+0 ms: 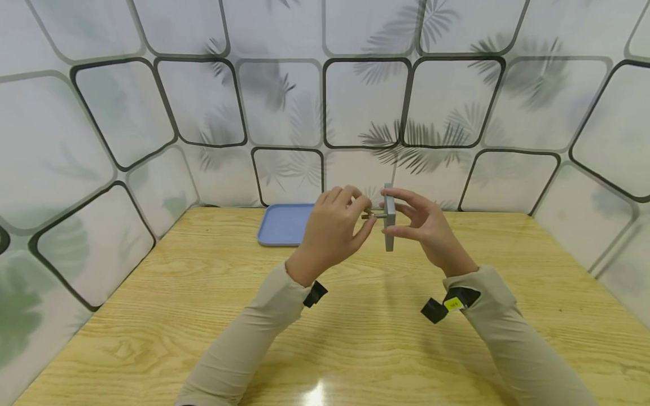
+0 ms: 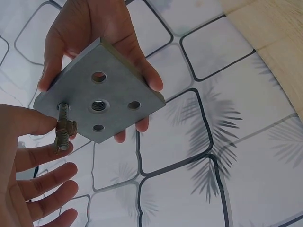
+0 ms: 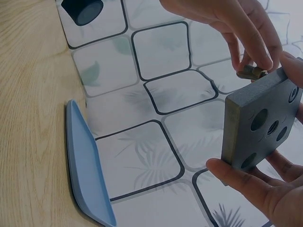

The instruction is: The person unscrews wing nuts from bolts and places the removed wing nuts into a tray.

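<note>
A square grey metal plate (image 2: 116, 87) with several round holes is held up above the table, its edges gripped by the fingers of my right hand (image 1: 429, 228). From one corner hole a threaded bolt (image 2: 64, 111) sticks out. A brass-coloured wing nut (image 2: 66, 128) sits partway along this bolt. The thumb and index finger of my left hand (image 1: 332, 228) pinch the nut, while the other fingers are spread below it in the left wrist view. In the right wrist view, the plate's opposite face shows the bolt's head (image 3: 293, 94) in its corner hole.
A shallow blue tray (image 1: 284, 225) lies at the back of the wooden table (image 1: 167, 316), partly hidden behind my left hand. A patterned cloth wall (image 1: 365, 101) rises along the table's rear and sides. Black wrist cameras (image 1: 434, 310) hang under both wrists.
</note>
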Demonstrator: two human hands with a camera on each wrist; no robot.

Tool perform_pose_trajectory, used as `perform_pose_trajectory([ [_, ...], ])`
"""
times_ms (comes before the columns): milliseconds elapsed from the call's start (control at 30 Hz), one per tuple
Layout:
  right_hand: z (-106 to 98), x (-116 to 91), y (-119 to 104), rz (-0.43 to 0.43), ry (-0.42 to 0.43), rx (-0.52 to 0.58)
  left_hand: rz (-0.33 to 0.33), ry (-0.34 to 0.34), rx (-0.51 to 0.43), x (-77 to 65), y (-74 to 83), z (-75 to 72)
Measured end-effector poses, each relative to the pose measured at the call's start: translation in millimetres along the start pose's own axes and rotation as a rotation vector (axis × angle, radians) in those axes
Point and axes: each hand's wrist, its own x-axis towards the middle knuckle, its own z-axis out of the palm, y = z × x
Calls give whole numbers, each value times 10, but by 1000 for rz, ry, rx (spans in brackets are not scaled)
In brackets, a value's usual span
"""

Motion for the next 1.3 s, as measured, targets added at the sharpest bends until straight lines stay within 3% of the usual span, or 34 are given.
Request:
perform_pose_trajectory([
  [167, 3, 1, 4, 3, -1, 5, -14, 51, 1, 5, 3, -9],
  [467, 4, -2, -4, 1, 4, 6, 23, 110, -28, 10, 0, 0],
  [567, 6, -3, -10, 4, 4, 1, 22, 82, -42, 7, 1, -5],
  [800, -9, -9, -6, 2, 2, 8, 35, -75, -36, -6, 2, -32],
  [900, -11, -11, -6, 1, 4, 6, 47, -103, -23, -6, -6, -22],
  [1300, -10, -2, -8, 6, 12, 8, 10, 8, -33, 9, -34, -9],
])
